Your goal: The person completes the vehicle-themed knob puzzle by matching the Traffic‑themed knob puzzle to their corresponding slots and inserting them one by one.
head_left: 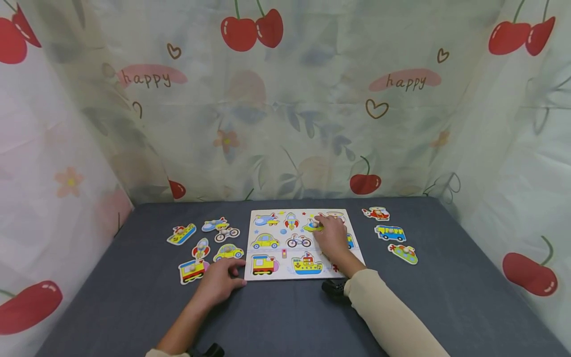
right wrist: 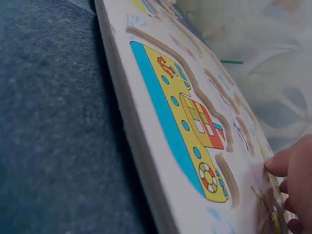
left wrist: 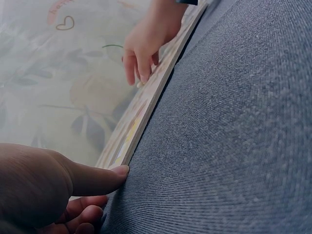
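A white puzzle board with printed vehicle pictures in cut-out recesses lies on the dark cloth. My left hand is at its near left corner; in the left wrist view the thumb touches the board's edge. Across the board's upper right reaches my right hand, fingertips down at the green flying saucer picture, with no loose piece visible in them. The right wrist view shows the boat recess up close, and the right hand beyond it.
Loose pieces left of the board include a boat, a plane, a bicycle, a rocket, a car and a train. On the right lie a helicopter, a bus and a green saucer piece.
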`<action>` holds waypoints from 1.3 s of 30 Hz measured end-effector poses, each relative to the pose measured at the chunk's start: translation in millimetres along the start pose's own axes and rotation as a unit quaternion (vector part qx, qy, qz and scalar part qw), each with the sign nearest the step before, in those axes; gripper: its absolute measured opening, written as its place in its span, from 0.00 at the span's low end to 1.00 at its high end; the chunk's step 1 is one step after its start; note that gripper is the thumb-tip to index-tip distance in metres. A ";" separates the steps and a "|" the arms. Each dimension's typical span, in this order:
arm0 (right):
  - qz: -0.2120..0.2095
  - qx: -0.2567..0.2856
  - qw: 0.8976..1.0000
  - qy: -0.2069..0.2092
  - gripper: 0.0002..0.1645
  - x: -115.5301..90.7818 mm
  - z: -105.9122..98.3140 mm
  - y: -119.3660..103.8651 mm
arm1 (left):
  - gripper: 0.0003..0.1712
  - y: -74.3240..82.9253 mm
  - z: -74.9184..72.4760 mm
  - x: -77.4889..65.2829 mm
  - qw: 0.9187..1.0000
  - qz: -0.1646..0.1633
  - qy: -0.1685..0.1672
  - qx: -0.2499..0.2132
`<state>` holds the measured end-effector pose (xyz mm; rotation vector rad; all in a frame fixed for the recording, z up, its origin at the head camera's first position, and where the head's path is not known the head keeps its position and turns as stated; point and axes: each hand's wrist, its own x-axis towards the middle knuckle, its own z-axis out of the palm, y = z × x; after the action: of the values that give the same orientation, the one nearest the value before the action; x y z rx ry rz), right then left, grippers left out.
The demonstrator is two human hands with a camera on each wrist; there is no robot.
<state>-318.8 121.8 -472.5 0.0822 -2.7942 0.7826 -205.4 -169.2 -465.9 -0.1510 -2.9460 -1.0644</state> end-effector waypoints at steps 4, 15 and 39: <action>0.000 0.015 1.000 -0.024 0.29 -3.7 -4.6 1.1 | 0.26 -0.1 0.2 0.3 1.000 0.000 0.000 0.003; -0.061 -0.010 0.996 -0.058 0.25 -18.8 -15.9 11.4 | 0.26 0.3 0.1 -0.4 1.000 0.001 -0.001 -0.002; -0.128 0.001 0.992 0.002 0.15 -51.2 -54.3 46.1 | 0.25 -1.1 0.2 0.2 1.000 0.003 0.000 -0.007</action>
<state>-262.9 188.8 -463.2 0.4287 -2.7055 0.7197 -205.7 -169.9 -466.8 -0.1615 -2.9372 -1.0835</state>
